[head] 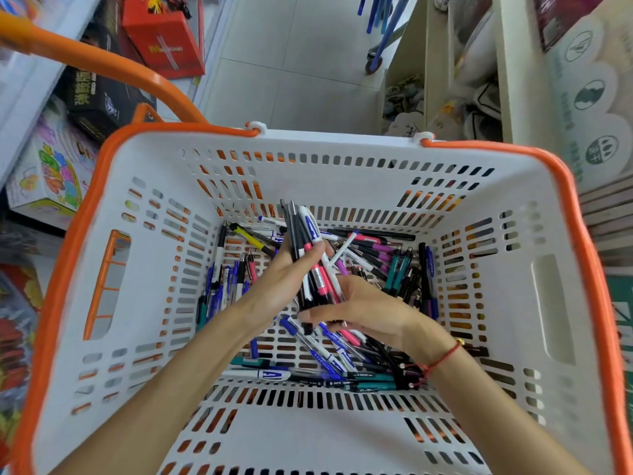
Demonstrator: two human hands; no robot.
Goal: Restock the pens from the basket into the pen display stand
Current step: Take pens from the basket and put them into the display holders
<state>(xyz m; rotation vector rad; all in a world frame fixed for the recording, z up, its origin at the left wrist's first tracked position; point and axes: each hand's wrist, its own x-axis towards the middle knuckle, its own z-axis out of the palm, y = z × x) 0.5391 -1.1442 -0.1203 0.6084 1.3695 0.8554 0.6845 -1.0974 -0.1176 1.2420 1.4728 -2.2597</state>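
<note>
A white slotted basket [342, 145] with an orange rim fills the view from above. Several loose pens [370, 255] in black, blue, pink, teal and white lie across its bottom. My left hand [284, 279] grips a bundle of pens [308, 241] that stands nearly upright above the pile. My right hand [363, 306] curls round the lower end of the same bundle from the right. A red string bracelet sits on my right wrist. The pen display stand is not in view.
The basket's orange handle [102, 66] arcs away at the upper left. Boxed toys and a red carton [161, 36] line shelves on the left. A pale shelf unit [507, 80] with goods stands at the right. White floor tiles [294, 63] lie beyond the basket.
</note>
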